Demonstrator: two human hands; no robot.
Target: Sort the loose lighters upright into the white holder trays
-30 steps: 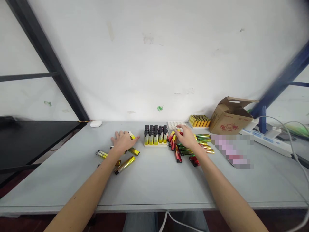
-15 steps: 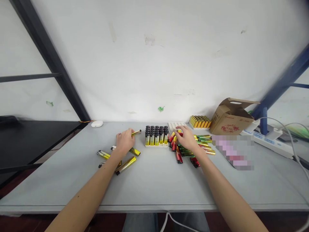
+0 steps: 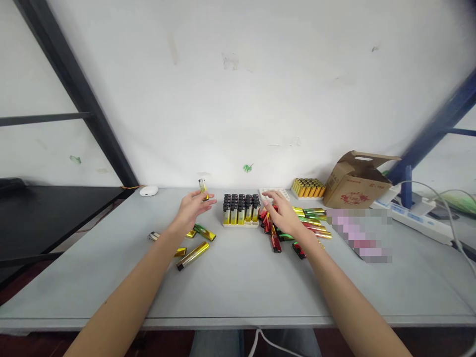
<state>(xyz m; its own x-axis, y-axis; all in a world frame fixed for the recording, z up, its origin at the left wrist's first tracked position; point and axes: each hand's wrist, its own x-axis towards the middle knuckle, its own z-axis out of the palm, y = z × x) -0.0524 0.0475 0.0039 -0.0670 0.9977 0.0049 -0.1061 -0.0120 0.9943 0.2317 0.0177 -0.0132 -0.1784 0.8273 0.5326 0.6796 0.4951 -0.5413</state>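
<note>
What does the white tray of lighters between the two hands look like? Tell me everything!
That low white tray looks like plastic and sits flat on the grey table, between the left hand and the right hand. Lighters stand upright in it in rows, with black tops, silvery middles and shiny yellow lower down. On its right side, the front ones stand further back than on the left. The left hand isn't touching it.

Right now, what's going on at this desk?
A person's left hand holds up a lighter, left of a white rack of upright lighters. The right hand, fingers apart, is over or at a pile of red and green lighters; touch is unclear. More loose lighters lie near the left forearm. An open box stands at the back right.
</note>
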